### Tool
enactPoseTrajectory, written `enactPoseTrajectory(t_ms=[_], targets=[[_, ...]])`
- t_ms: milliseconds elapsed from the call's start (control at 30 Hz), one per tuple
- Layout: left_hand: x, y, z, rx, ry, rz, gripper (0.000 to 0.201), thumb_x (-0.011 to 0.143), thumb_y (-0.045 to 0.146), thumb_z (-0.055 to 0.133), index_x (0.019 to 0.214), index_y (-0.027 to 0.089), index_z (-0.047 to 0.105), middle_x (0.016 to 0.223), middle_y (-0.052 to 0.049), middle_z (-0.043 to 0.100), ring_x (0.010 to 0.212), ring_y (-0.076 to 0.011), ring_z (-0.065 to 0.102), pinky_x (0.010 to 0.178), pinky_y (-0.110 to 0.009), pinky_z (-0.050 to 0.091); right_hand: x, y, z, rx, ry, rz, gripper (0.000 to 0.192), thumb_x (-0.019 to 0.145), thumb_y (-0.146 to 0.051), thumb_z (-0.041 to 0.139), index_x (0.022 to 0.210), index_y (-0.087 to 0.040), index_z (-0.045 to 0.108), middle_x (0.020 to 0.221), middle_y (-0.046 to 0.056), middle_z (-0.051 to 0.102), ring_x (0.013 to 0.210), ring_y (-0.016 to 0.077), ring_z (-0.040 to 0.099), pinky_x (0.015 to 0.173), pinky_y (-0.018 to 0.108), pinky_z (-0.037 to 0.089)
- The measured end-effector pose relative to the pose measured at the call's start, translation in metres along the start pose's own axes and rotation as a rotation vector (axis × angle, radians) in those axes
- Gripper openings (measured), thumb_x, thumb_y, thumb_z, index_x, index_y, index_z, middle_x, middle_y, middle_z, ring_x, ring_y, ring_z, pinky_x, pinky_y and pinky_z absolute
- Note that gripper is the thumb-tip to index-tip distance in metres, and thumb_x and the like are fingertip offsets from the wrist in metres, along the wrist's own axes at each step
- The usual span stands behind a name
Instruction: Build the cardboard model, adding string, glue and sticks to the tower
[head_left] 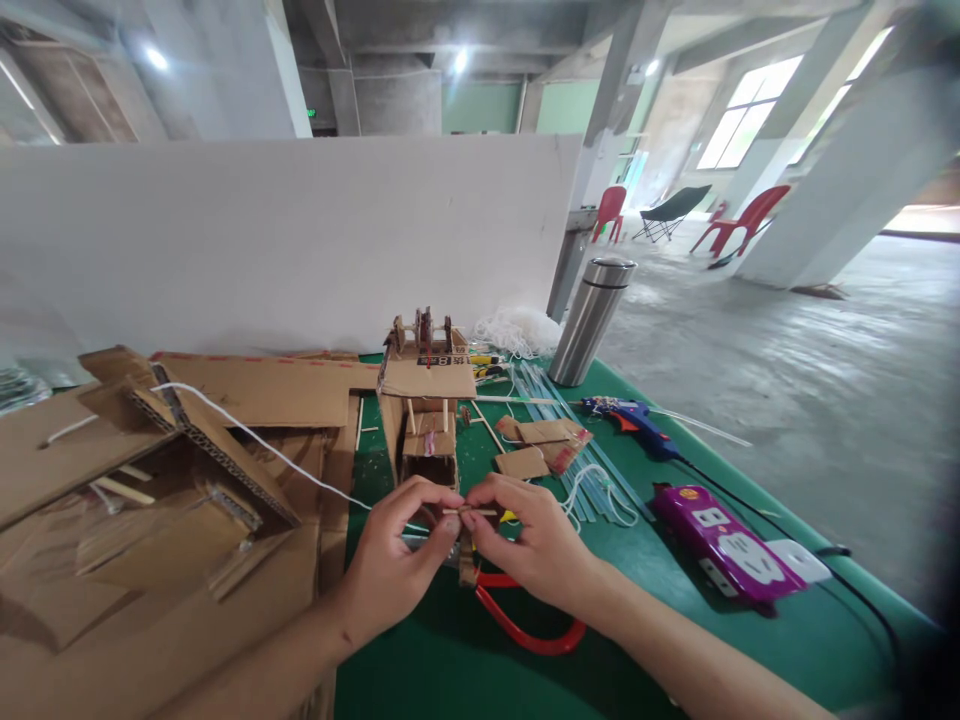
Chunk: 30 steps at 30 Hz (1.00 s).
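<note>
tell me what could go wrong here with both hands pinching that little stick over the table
1. The thin stick is pinched between the left hand and right hand; too much pressure could snap it.
2. The white string runs from the cardboard pieces toward the hands; a tug might drag them.
3. The red-handled tool lies just under the right hand, and the steel flask stands near the table edge; either could be knocked.
</note>
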<state>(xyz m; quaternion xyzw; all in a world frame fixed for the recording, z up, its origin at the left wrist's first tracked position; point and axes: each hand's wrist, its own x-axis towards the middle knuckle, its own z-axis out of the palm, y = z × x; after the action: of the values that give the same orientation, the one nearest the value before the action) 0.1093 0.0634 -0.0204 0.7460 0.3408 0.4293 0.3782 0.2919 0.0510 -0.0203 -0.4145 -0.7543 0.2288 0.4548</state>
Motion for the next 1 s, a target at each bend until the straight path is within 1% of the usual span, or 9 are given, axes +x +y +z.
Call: enactPoseTrajectory(t_ms=[133,267,433,567,667,733,833,933,1000], targets=[[0.0019,0.0006,-0.0006,0.078,0.007,-0.01,0.012,0.093,0.027,0.057,0.091,0.02,0.066,0.085,-0.002,0.066,0.078,-0.0153,0.064,0.071,-0.025,0.051,0.0013,-0.0008,-0.0007,0.034,-0.055,0.067,0.015,0.089,-0.022,0.055,0.076,-0.018,0.063,0.067,0.0,0.064,0.06,0.0118,0.055,0.056,0.022,0.044],[0.0016,-0.0002,0.0005,0.116,0.008,0.002,0.012,0.094,0.027,0.056,0.09,0.02,0.065,0.085,-0.002,0.066,0.078,-0.0155,0.064,0.071,-0.026,0.05,0.0025,-0.0036,-0.0023,0.072,-0.099,0.118,0.018,0.091,-0.025,0.053,0.077,-0.018,0.062,0.067,0.0,0.064,0.06,0.0121,0.055,0.056,0.023,0.043],[0.0,-0.0004,0.0026,0.158,0.012,-0.001,0.011,0.093,0.025,0.054,0.088,0.02,0.062,0.084,-0.002,0.065,0.076,-0.0156,0.062,0.068,-0.026,0.05,0.0031,-0.0069,-0.0034,0.144,-0.164,0.181,0.023,0.094,-0.029,0.05,0.075,-0.018,0.058,0.066,-0.001,0.06,0.06,0.0114,0.052,0.057,0.023,0.041],[-0.0006,-0.0016,0.0027,0.167,0.002,-0.004,0.012,0.095,0.027,0.053,0.091,0.02,0.062,0.086,-0.003,0.066,0.077,-0.0161,0.062,0.07,-0.027,0.05,0.0026,-0.0055,-0.0029,0.3,-0.218,0.285,0.033,0.094,-0.045,0.052,0.076,-0.018,0.057,0.064,-0.002,0.054,0.058,0.0109,0.049,0.053,0.023,0.04],[-0.0006,-0.0024,0.0013,0.16,0.0,0.01,0.014,0.095,0.029,0.054,0.091,0.02,0.064,0.087,-0.003,0.067,0.081,-0.0169,0.063,0.074,-0.028,0.051,0.0032,-0.0039,-0.0038,0.448,-0.254,0.375,0.043,0.088,-0.059,0.056,0.076,-0.018,0.054,0.062,-0.004,0.051,0.055,0.0105,0.05,0.052,0.023,0.041],[-0.0005,-0.0027,0.0002,0.149,0.002,0.036,0.014,0.096,0.028,0.055,0.095,0.021,0.066,0.091,-0.004,0.068,0.085,-0.018,0.065,0.077,-0.029,0.051,0.004,-0.0027,-0.0049,0.502,-0.273,0.417,0.047,0.084,-0.064,0.059,0.075,-0.018,0.053,0.061,-0.004,0.05,0.053,0.0098,0.05,0.051,0.023,0.041],[0.0,-0.002,-0.0013,0.135,-0.011,0.074,0.016,0.096,0.028,0.054,0.1,0.023,0.069,0.094,-0.005,0.069,0.088,-0.0186,0.065,0.079,-0.029,0.051,0.0051,-0.0002,-0.0058,0.559,-0.299,0.453,0.048,0.08,-0.064,0.064,0.074,-0.019,0.052,0.059,-0.005,0.05,0.052,0.0094,0.049,0.05,0.022,0.043],[0.0009,-0.0007,-0.0021,0.161,-0.005,0.098,0.017,0.096,0.028,0.054,0.095,0.022,0.07,0.09,-0.005,0.068,0.085,-0.0183,0.064,0.077,-0.029,0.05,0.0052,0.0014,-0.0056,0.586,-0.312,0.463,0.046,0.079,-0.062,0.067,0.074,-0.018,0.053,0.061,-0.005,0.051,0.053,0.0098,0.05,0.051,0.023,0.044],[0.0014,-0.0002,-0.0019,0.185,0.011,0.093,0.017,0.097,0.028,0.053,0.093,0.022,0.069,0.088,-0.004,0.067,0.085,-0.0185,0.063,0.078,-0.029,0.049,0.005,0.0008,-0.0056,0.569,-0.316,0.454,0.045,0.081,-0.062,0.065,0.077,-0.018,0.054,0.062,-0.005,0.05,0.055,0.0101,0.051,0.052,0.023,0.045]])
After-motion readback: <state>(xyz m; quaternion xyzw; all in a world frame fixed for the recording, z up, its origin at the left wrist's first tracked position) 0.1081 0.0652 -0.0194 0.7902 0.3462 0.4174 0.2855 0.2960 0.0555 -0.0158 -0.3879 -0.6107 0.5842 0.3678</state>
